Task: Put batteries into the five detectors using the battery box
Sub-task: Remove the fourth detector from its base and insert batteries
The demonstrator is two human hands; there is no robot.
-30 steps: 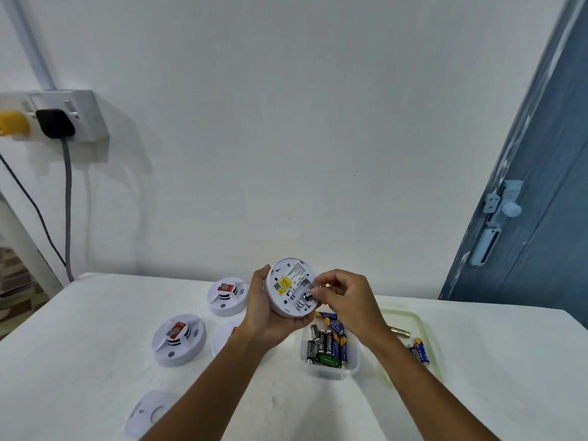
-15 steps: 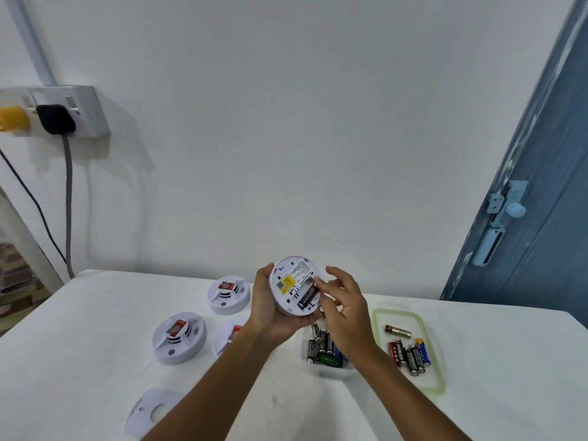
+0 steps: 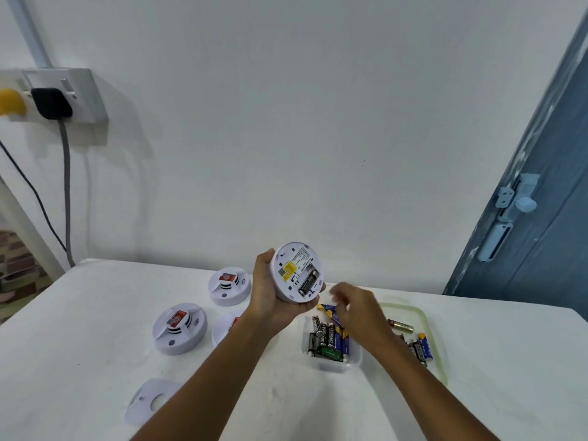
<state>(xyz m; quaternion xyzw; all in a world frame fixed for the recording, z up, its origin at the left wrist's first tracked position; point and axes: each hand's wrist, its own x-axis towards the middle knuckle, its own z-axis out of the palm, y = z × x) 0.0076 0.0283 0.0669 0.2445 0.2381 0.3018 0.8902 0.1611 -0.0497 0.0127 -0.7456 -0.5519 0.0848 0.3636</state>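
The white smoke detector [image 3: 297,272], a battery [image 3: 308,282] seated in its open back, is held above the table [image 3: 79,313] with the left hand [image 3: 273,297] curled round it, while the blurred right hand [image 3: 356,310] hovers over the battery box [image 3: 331,364], finger state unclear.

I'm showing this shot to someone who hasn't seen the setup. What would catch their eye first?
First, the round white detector held up at centre in the left hand, its back showing a yellow label and a battery seated in the bay. Just below, the blurred right hand hovers over the clear battery box. Three more detectors sit on the table to the left.
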